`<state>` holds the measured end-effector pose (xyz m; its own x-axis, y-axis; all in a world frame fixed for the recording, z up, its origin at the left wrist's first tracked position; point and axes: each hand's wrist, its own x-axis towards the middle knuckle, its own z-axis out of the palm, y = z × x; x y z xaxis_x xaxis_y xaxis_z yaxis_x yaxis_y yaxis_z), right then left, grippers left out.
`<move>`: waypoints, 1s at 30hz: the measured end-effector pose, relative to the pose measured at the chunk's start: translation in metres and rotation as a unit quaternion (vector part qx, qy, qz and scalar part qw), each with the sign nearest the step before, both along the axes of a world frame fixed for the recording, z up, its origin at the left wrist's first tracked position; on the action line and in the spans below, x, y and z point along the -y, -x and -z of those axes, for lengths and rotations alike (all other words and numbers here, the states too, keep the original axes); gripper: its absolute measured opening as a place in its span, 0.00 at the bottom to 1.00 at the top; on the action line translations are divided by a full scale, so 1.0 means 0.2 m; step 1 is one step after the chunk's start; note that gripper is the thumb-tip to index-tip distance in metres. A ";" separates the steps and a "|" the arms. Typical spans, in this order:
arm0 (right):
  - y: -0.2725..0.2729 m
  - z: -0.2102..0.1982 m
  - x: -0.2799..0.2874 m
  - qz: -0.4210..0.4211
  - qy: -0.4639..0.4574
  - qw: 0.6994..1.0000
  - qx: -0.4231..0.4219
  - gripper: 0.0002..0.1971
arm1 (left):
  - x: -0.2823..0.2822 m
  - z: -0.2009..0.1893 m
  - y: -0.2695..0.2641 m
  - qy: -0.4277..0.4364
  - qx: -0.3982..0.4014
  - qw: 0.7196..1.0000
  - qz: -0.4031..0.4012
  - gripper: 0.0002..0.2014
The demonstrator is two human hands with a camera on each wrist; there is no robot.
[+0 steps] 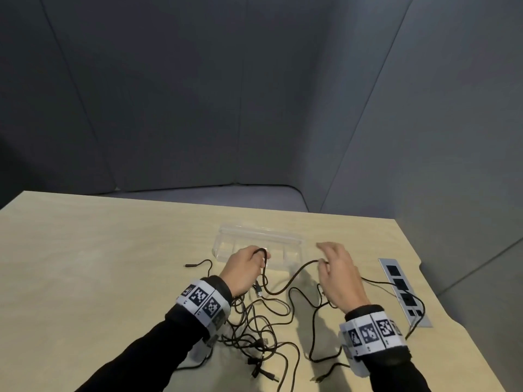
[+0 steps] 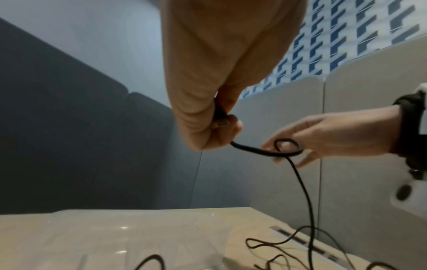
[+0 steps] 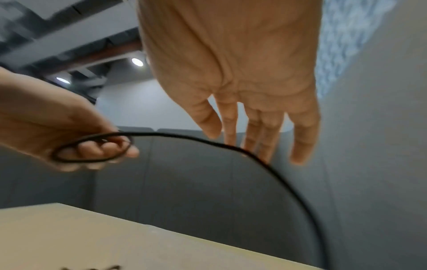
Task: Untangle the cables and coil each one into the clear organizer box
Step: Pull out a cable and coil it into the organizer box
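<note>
A black cable (image 1: 294, 274) runs between my two hands above the table. My left hand (image 1: 261, 257) grips a small loop of it in front of the clear organizer box (image 1: 260, 232). In the left wrist view the left hand (image 2: 226, 127) pinches the plug end, with the cable loop (image 2: 289, 148) hanging just past it. My right hand (image 1: 322, 257) hovers to the right with fingers straight; the cable (image 3: 231, 146) lies against its fingertips in the right wrist view. A tangle of black cables (image 1: 254, 329) lies on the table below my wrists.
A grey socket panel (image 1: 404, 292) is set into the light wooden table (image 1: 113, 250) at the right, with one cable reaching it. A loose cable end (image 1: 195, 264) lies left of my left hand. Grey padded walls surround the table.
</note>
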<state>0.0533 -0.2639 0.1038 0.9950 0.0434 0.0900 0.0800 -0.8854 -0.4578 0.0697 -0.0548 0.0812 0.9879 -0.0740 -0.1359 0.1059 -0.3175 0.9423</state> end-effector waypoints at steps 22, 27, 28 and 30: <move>0.01 0.00 -0.06 -0.171 -0.234 0.945 -0.150 0.07 | -0.04 0.00 0.04 0.003 0.046 0.999 0.007 0.20; 0.01 -0.05 -0.14 -0.200 -0.274 0.933 -0.118 0.08 | -0.03 0.10 0.06 -0.075 0.021 0.993 0.089 0.20; 0.00 -0.05 -0.15 -0.195 -0.277 0.935 -0.102 0.08 | -0.03 0.10 0.07 -0.055 0.018 0.994 0.092 0.23; -0.03 -0.02 -0.16 -0.174 -0.286 0.940 -0.070 0.09 | 0.00 0.07 0.10 -0.009 0.011 0.995 0.095 0.28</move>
